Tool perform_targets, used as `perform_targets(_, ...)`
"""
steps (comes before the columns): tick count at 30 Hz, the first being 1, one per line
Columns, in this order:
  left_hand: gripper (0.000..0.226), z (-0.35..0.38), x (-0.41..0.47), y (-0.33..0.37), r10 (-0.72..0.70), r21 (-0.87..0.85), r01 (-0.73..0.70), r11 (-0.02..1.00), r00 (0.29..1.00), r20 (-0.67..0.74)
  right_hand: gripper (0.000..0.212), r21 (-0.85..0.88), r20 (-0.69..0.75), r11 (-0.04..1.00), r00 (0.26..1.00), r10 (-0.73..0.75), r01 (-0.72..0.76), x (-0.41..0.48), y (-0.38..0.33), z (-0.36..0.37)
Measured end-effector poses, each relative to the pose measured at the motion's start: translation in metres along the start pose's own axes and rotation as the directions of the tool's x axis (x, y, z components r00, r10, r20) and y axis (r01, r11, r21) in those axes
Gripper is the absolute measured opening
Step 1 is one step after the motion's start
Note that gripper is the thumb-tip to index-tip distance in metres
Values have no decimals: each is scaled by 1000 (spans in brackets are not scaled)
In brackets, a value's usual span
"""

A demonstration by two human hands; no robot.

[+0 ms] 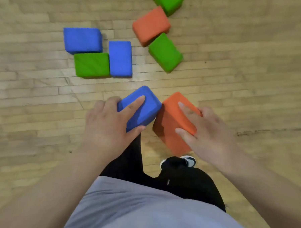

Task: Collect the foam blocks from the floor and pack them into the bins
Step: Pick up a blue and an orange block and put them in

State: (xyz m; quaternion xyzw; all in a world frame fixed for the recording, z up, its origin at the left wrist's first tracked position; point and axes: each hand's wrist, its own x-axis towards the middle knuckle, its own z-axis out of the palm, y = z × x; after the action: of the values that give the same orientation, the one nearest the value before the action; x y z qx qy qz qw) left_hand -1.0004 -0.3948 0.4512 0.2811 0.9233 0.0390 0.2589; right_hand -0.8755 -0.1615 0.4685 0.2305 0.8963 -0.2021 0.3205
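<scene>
Head view: we are gripping blue block (139, 107) in left hand (109, 125), orange block (175, 122) in right hand (206, 129), one apiece for carrying to bins.

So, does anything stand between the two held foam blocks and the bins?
No bin shows in this view, so the path cannot be judged. The left hand grips a blue rectangular foam block, the right hand an orange rectangular foam block. Ahead, six more foam blocks lie on the wooden floor.
</scene>
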Motion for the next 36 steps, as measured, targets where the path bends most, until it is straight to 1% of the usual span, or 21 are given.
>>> perform_targets(3,76,9,-24,111,130,24,-129,991,992,-9,73,61,-152,993,982,109,-101,-78,92,1)
perform_targets(5,77,18,-48,194,219,28,-220,975,976,10,73,148,-244,968,941,236,-205,-143,153,8)
perform_targets(7,77,26,-73,281,352,43,-353,935,935,43,73,250,-316,911,862,397,-328,-216,212,19)
perform_targets(8,77,29,-86,324,433,45,-436,899,899,64,72,304,-348,870,804,482,-389,-254,239,25)
perform_targets(9,77,32,-98,368,524,40,-528,848,848,80,73,363,-377,817,731,569,-449,-293,264,32)
perform_targets(10,78,33,-112,411,616,36,-621,783,782,91,74,424,-398,754,645,653,-502,-332,286,38)
perform_targets(12,78,34,-142,493,767,33,-774,632,631,116,75,530,-415,622,463,783,-577,-405,319,51)
perform_targets(14,78,32,-174,567,874,47,-886,462,464,143,75,628,-408,485,274,871,-609,-470,341,61)
perform_targets(16,78,24,-200,633,942,31,-952,306,307,139,74,719,-361,349,107,927,-601,-522,357,66)
perform_targets(17,78,19,-209,663,960,9,-969,248,247,131,74,764,-326,288,40,945,-577,-543,364,66)
perform_targets(19,77,9,-225,718,982,-8,-989,146,144,122,73,836,-281,202,-82,956,-511,-575,379,61)
perform_targets(21,77,-1,-239,764,993,21,-999,33,35,113,72,871,-259,149,-180,949,-468,-595,393,51)
perform_targets(22,77,-6,-245,786,994,32,-999,-26,-22,111,72,882,-247,126,-218,944,-454,-601,400,44)
perform_targets(24,77,-15,-252,825,985,52,-990,-134,-127,113,71,893,-226,92,-264,938,-440,-607,419,27)
perform_targets(25,77,-18,-252,844,979,76,-981,-180,-171,109,71,896,-216,77,-279,936,-437,-608,431,18)
perform_targets(27,76,-25,-246,883,968,117,-963,-242,-232,92,70,897,-205,54,-305,930,-439,-606,461,-6)
perform_targets(30,76,-33,-212,946,965,119,-959,-258,-250,74,70,896,-217,49,-340,915,-440,-589,520,-46)
perform_targets(32,76,-44,-172,1001,966,107,-960,-259,-255,47,70,895,-248,66,-369,896,-441,-564,573,-84)
perform_targets(34,75,-61,-129,1061,969,112,-963,-245,-243,28,70,892,-278,71,-418,865,-447,-537,629,-132)
perform_targets(36,75,-87,-84,1116,974,148,-963,-226,-229,-3,71,893,-298,89,-431,852,-441,-513,683,-187)
